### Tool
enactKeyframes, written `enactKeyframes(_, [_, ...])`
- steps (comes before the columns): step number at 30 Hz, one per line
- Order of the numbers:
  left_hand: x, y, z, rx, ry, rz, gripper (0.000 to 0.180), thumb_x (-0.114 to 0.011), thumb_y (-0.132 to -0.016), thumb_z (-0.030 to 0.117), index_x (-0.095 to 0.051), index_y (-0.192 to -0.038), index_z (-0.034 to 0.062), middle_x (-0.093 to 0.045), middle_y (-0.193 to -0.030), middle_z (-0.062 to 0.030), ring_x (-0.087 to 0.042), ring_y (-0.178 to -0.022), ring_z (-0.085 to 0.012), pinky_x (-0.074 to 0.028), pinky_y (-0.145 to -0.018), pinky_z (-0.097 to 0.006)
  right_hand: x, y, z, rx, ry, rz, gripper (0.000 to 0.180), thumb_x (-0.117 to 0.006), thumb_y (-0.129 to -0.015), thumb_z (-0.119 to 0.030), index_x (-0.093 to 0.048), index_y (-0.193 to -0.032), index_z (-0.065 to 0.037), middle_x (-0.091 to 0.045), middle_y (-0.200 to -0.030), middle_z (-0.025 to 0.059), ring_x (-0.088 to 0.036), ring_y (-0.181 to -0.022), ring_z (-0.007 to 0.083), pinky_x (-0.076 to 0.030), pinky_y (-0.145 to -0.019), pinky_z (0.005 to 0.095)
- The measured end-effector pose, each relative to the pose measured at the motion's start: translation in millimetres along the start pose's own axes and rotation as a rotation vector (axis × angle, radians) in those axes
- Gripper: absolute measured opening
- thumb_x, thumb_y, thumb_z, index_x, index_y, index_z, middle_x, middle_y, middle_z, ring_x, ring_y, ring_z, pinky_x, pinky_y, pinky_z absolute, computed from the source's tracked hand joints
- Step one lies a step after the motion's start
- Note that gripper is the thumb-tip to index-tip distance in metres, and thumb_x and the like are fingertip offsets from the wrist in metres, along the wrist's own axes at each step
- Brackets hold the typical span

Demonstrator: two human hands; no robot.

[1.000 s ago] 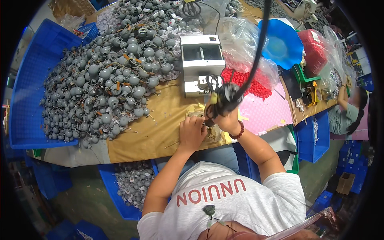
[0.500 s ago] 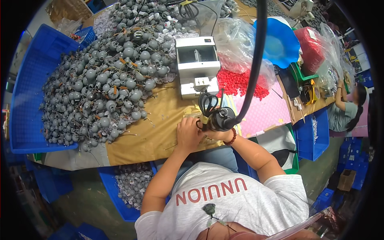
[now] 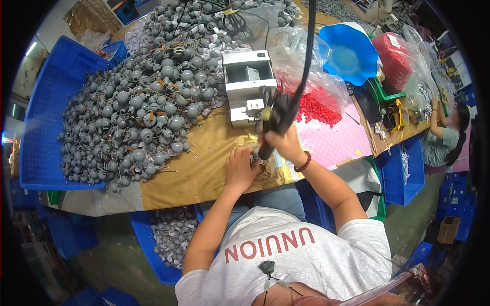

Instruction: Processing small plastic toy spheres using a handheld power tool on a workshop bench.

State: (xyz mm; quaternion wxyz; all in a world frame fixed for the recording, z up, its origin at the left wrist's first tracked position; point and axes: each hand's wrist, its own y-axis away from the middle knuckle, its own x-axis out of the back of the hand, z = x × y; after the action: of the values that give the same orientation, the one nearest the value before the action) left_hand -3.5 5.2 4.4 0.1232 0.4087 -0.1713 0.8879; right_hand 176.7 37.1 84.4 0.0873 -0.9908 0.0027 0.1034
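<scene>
In my right hand is a black electric screwdriver, its lower end tilted down toward my left hand. A thick dark cable runs up from the tool. My left hand rests on the brown work surface, fingers curled around a small greyish part. Fingers and the tool's tip hide most of that part, so I cannot make out its shape. Just beyond my hands stands a white box-shaped machine with an open top bay.
Grey ball-shaped parts with thin wires heap on the left, against a tilted blue crate. Small red pieces spill from a clear bag near a blue scalloped bowl. Far right, another person works along the table.
My right hand has moved up and right, away from my left fingers, and the screwdriver now leans more to the side. My left hand stays nearly in place.
</scene>
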Motion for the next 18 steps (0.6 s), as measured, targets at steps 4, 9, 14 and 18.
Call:
enactKeyframes(4, [-0.9,3.5,1.0,-0.025,0.017,0.015,0.041,-0.078,-0.078,0.014,-0.064,-0.116,0.0081,-0.063,-0.118,-0.0099,-0.057,-0.111,-0.0332,-0.045,-0.093,-0.046,30.1,-36.5,-4.2,-0.082,0.056,0.356,0.027,-0.065,-0.102,-0.029,-0.054,-0.11,-0.006,-0.064,-0.086,0.0055,-0.064,-0.064,0.0134,-0.052,-0.058,0.0281])
enactKeyframes(9, [-4.2,9.7,-0.1,-0.106,0.066,0.088,0.039,-0.079,-0.077,0.012,-0.064,-0.113,0.0071,-0.068,-0.112,-0.0087,-0.06,-0.106,-0.0327,-0.045,-0.089,-0.044,66.5,-32.7,22.9,0.004,0.126,0.548,0.039,-0.054,-0.109,-0.029,-0.056,-0.135,0.0,-0.066,-0.118,0.0085,-0.064,-0.104,0.0141,-0.053,-0.085,0.0278])
enactKeyframes(14, [-5.6,12.7,-0.4,-0.132,0.058,0.128,0.037,-0.081,-0.076,0.011,-0.065,-0.11,0.0082,-0.069,-0.108,-0.0087,-0.061,-0.104,-0.0323,-0.045,-0.087,-0.044,29.8,39.1,48.1,0.143,0.613,0.03,0.032,-0.073,-0.087,-0.004,-0.067,-0.118,0.0,-0.066,-0.109,0.0136,-0.064,-0.097,0.0262,-0.052,-0.08,0.0343])
enactKeyframes(18, [-4.6,10.9,-1.3,-0.136,0.065,0.105,0.036,-0.081,-0.076,0.01,-0.065,-0.108,0.008,-0.068,-0.105,-0.0096,-0.062,-0.104,-0.0329,-0.046,-0.085,-0.044,15.4,46.5,78.2,-0.061,0.549,-0.023,0.013,-0.072,-0.092,-0.01,-0.073,-0.097,0.001,-0.069,-0.089,0.0147,-0.069,-0.079,0.0267,-0.054,-0.07,0.0354])
